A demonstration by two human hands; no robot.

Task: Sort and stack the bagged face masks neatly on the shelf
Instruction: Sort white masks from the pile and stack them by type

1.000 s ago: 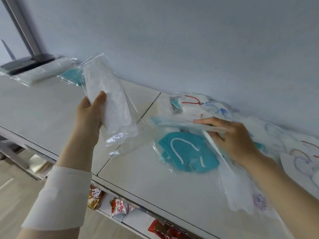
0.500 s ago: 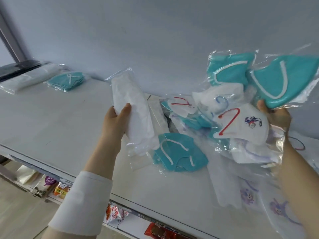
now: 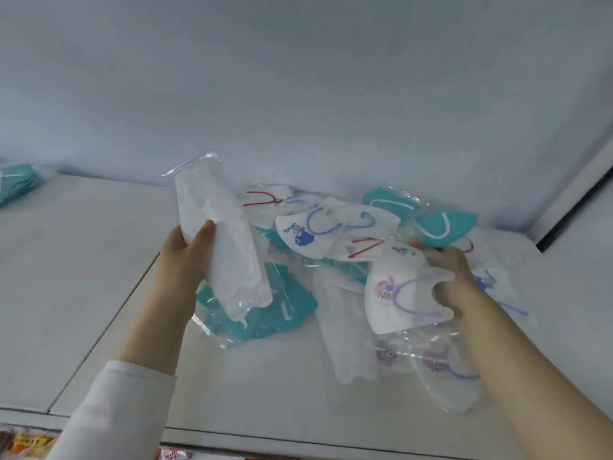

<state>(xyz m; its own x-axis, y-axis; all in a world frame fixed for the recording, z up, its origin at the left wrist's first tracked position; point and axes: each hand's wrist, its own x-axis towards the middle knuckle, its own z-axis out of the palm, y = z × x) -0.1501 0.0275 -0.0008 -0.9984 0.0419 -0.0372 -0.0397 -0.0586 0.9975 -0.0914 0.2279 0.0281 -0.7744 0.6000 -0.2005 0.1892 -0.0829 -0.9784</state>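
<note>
My left hand [image 3: 185, 254] grips a long bagged white mask [image 3: 222, 240], held upright above the white shelf top [image 3: 83, 277]. My right hand [image 3: 447, 277] holds a bunch of bagged masks low over the pile; a white mask with a purple cartoon and purple loop [image 3: 401, 300] is at the front of it. Around it are a white mask with a blue print [image 3: 305, 234], teal masks [image 3: 444, 227] and one with a red loop [image 3: 265, 199]. Under the white bag lies a teal bagged mask [image 3: 258, 313].
A stack of teal bagged masks [image 3: 16, 184] sits at the far left against the wall. More bagged purple-print masks [image 3: 441, 370] and a white one [image 3: 345, 343] lie near the front. Snack packets [image 3: 26, 446] show below the shelf's front edge. A dark frame [image 3: 577, 207] borders the right.
My right hand has brought the raised bunch of masks down onto the pile. The view has shifted right; my left hand still holds the white bag upright.
</note>
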